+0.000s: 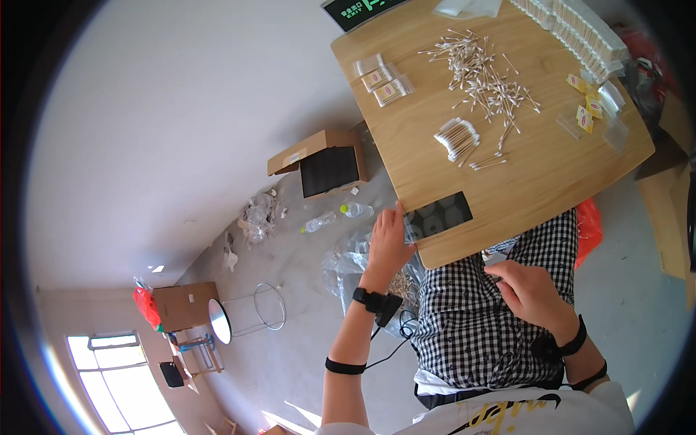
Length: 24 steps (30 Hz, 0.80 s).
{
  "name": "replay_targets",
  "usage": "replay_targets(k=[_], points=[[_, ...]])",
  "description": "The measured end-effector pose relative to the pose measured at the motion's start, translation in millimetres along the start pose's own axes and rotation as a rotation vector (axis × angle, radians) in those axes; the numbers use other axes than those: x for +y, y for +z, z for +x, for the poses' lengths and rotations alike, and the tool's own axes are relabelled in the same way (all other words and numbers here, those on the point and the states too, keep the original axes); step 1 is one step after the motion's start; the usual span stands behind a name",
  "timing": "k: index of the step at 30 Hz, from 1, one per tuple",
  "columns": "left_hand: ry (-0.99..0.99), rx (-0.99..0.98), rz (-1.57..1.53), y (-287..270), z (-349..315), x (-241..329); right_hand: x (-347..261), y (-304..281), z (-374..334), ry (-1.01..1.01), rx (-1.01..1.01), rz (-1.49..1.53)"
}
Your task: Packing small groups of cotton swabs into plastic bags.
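Resting at the near left corner of the pale wooden table (536, 170), the left hand (390, 243) has its fingertips at the edge, just beside a flat black rectangular panel with rounded grey shapes (439, 215); whether its fingers close on anything cannot be told. Below the table's near edge, right of centre in the frame, the right hand (533, 293) is held over the black-and-white checked cloth (471, 330) on the lap, fingers curled inward. A small whitish piece (495, 259) shows by its fingertips, perhaps pinched there, though the view is too small to settle it.

Loose white-tipped cotton swabs with thin wooden sticks (500, 98) lie scattered in the upper middle of the frame, and a neat fan-shaped bundle of swabs (457, 138) lies just below them. Small clear packets with yellow labels (388, 88) overlap at the table's left side. Yellow cards (584, 118) and clear plastic film (615, 134) lie towards its right edge, below long stacked rows of white-tipped swabs (573, 32) in the upper right.
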<state>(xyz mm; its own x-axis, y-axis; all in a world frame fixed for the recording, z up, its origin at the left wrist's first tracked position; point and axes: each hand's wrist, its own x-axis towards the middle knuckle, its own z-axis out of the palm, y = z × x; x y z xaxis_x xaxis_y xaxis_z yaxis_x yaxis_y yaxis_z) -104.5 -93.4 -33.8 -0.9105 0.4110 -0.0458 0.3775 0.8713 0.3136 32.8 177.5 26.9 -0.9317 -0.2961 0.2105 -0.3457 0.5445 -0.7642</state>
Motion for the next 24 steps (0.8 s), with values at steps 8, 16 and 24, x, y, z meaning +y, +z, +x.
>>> replay_targets(k=[8,16,24], points=[[0.019,-0.1,-0.276,-30,-3,-2,33,-11,15,0.124,-0.042,0.019],[0.155,-0.026,-0.154,-17,12,9,95,-19,89,0.035,0.052,-0.23],[0.072,0.025,-0.178,-7,13,35,131,-14,165,-0.143,0.061,-0.451]])
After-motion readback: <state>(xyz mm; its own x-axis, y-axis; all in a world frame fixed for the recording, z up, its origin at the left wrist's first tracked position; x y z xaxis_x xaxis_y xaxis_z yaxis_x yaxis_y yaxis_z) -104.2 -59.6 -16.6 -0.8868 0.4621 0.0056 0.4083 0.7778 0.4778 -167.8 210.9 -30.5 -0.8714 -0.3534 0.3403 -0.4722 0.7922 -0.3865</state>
